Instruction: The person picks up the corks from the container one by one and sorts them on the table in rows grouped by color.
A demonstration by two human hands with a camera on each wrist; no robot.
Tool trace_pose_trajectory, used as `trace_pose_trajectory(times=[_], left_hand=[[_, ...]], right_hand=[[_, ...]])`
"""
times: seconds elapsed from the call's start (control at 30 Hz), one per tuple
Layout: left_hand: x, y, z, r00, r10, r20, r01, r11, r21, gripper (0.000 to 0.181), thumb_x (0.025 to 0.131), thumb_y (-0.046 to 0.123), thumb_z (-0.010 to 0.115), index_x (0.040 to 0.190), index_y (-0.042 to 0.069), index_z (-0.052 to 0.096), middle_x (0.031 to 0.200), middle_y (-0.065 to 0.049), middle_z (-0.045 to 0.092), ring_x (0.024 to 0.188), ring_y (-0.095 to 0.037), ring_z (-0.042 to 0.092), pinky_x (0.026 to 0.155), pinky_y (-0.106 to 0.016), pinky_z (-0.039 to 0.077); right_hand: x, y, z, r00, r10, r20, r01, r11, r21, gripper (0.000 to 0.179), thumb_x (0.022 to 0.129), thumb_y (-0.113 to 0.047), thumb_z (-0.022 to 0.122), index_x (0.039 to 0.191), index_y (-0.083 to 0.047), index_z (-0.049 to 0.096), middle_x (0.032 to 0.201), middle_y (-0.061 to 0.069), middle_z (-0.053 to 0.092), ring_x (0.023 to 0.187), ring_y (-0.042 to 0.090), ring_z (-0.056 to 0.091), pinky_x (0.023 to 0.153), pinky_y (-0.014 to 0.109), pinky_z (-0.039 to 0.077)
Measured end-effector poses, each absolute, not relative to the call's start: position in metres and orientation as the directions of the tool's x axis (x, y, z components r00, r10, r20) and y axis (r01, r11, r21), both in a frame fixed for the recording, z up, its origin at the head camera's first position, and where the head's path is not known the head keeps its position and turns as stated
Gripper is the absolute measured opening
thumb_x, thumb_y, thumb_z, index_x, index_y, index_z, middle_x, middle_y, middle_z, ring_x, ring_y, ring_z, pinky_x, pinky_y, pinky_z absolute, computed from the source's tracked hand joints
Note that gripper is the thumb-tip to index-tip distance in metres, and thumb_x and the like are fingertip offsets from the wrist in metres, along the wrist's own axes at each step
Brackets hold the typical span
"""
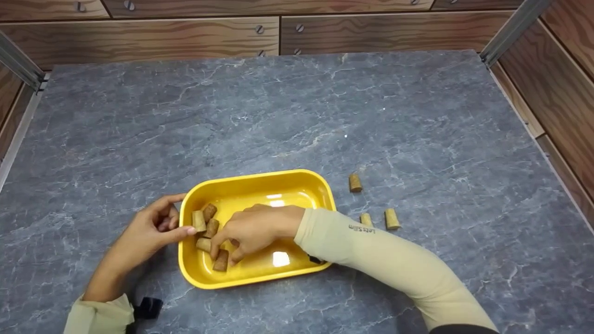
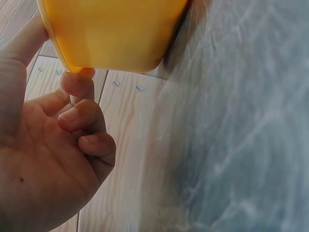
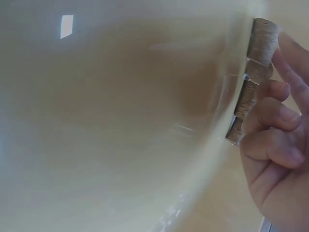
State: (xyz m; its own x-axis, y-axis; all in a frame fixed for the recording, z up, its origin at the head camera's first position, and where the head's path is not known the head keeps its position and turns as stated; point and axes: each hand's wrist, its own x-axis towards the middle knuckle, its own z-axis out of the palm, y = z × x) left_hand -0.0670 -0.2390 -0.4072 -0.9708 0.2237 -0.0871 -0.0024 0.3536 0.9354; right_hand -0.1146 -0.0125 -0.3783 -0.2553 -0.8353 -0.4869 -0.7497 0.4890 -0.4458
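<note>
A yellow plastic tray (image 1: 257, 177) lies near the front of the table. My left hand (image 1: 146, 232) grips its left rim, thumb over the edge and index finger farther along; the other fingers curl loosely below the rim in the left wrist view. My right hand (image 1: 255, 229) reaches down inside the tray, thumb and index finger on either side of a dark brown cork stopper (image 1: 221, 260). Other cork stoppers gather at the tray's left end, among them a pale one (image 1: 198, 221) by my left thumb. In the right wrist view, several corks stand in a row beside the curled fingers.
Three more corks lie on the grey marbled table (image 1: 278, 116) right of the tray: a far one (image 1: 355, 183), a near one (image 1: 391, 219) and one (image 1: 365, 219) partly behind my right sleeve. Wood-patterned panels (image 1: 185, 39) border the table.
</note>
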Motion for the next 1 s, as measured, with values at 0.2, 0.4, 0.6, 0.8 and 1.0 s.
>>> trace_pose_trajectory(times=[0.2, 0.4, 0.6, 0.8, 1.0], left_hand=[[-0.0667, -0.2385, -0.4064, -0.971, 0.218, -0.095, -0.012, 0.354, 0.935, 0.054, 0.077, 0.001, 0.076, 0.127, 0.000, 0.056, 0.073, 0.002, 0.044, 0.059, -0.005, 0.035, 0.051, -0.022, 0.031], [-0.0665, -0.2383, -0.4059, -0.970, 0.216, -0.113, -0.028, 0.359, 0.933, 0.054, 0.078, 0.002, 0.077, 0.128, -0.001, 0.055, 0.074, 0.001, 0.043, 0.059, -0.005, 0.035, 0.052, -0.023, 0.031], [-0.0674, -0.2381, -0.4064, -0.970, 0.220, -0.105, -0.020, 0.355, 0.935, 0.053, 0.078, 0.001, 0.076, 0.127, 0.000, 0.056, 0.073, 0.002, 0.043, 0.060, -0.005, 0.035, 0.052, -0.024, 0.031], [-0.0674, -0.2384, -0.4070, -0.968, 0.222, -0.117, -0.030, 0.360, 0.933, 0.054, 0.078, 0.003, 0.076, 0.127, 0.000, 0.055, 0.074, 0.002, 0.043, 0.060, -0.005, 0.035, 0.053, -0.023, 0.031], [-0.0674, -0.2395, -0.4069, -0.966, 0.227, -0.126, -0.038, 0.358, 0.933, 0.053, 0.079, 0.003, 0.076, 0.128, 0.000, 0.055, 0.074, 0.001, 0.043, 0.059, -0.005, 0.035, 0.052, -0.023, 0.031]], right_hand=[[-0.1147, -0.0126, -0.3801, -0.239, -0.835, -0.496, -0.750, 0.483, -0.452, 0.031, 0.091, -0.032, 0.066, 0.120, -0.042, 0.062, 0.087, -0.008, 0.062, 0.077, 0.009, 0.055, 0.064, 0.028, 0.044], [-0.1156, -0.0126, -0.3812, -0.211, -0.838, -0.503, -0.752, 0.468, -0.464, 0.023, 0.093, -0.030, 0.063, 0.113, -0.040, 0.064, 0.084, -0.009, 0.061, 0.075, 0.009, 0.054, 0.063, 0.028, 0.043], [-0.1148, -0.0114, -0.3810, -0.208, -0.836, -0.508, -0.752, 0.469, -0.463, 0.019, 0.095, -0.029, 0.061, 0.111, -0.039, 0.065, 0.080, -0.008, 0.059, 0.073, 0.010, 0.053, 0.062, 0.027, 0.041], [-0.1132, -0.0115, -0.3808, -0.218, -0.837, -0.502, -0.779, 0.460, -0.427, 0.022, 0.093, -0.028, 0.063, 0.111, -0.039, 0.065, 0.079, -0.010, 0.060, 0.073, 0.008, 0.053, 0.064, 0.026, 0.042], [-0.1116, -0.0114, -0.3771, -0.230, -0.843, -0.486, -0.798, 0.449, -0.401, 0.021, 0.092, -0.025, 0.064, 0.109, -0.037, 0.067, 0.090, -0.011, 0.067, 0.076, 0.008, 0.055, 0.067, 0.027, 0.043]])
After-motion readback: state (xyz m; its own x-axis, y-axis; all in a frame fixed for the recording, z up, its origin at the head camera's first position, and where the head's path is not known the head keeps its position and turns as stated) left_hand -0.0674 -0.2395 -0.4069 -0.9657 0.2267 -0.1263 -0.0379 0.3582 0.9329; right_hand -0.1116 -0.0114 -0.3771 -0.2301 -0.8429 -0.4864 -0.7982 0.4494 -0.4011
